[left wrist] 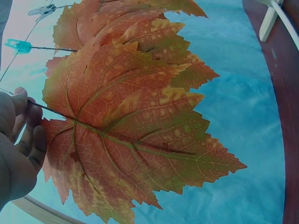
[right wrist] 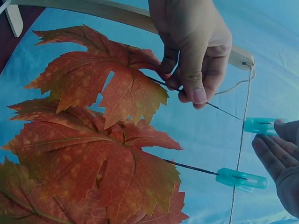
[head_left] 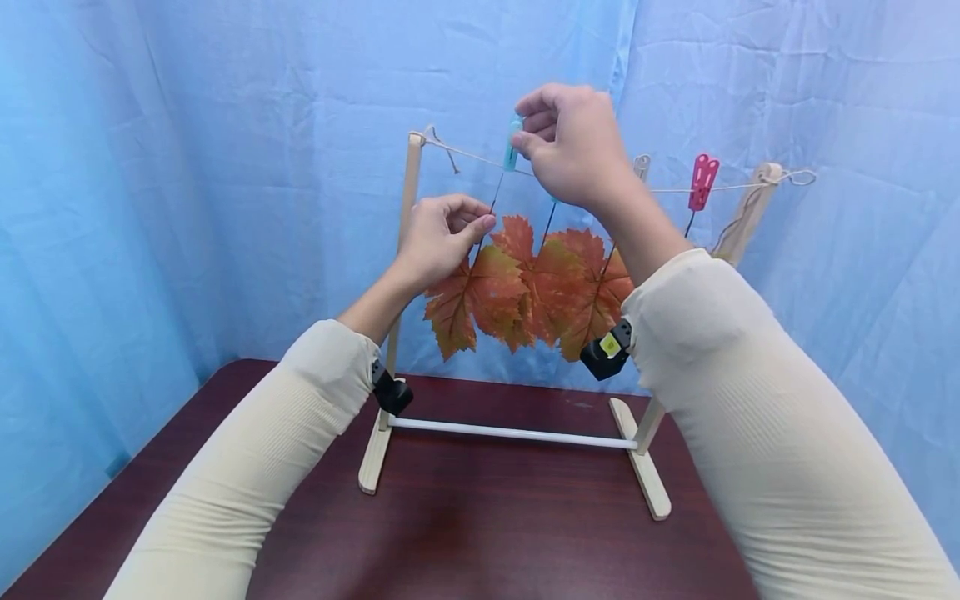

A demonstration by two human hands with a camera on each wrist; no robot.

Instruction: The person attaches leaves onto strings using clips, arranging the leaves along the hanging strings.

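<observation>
My left hand pinches the dark, thin stem of an orange-red artificial leaf between thumb and fingers. The stem's upper end points at the string, close under a turquoise clothespin. My right hand grips that clothespin by its upper end, thumb on one side and fingers on the other. In the right wrist view the pin sits right at the string. Beside it, a second turquoise clothespin holds the stem of another leaf. A further leaf hangs to the right, partly overlapped.
The string runs between two wooden posts of a stand with a white crossbar and wooden feet. A red clothespin and a pale clothespin sit farther right. The stand is on a dark red table before blue curtains.
</observation>
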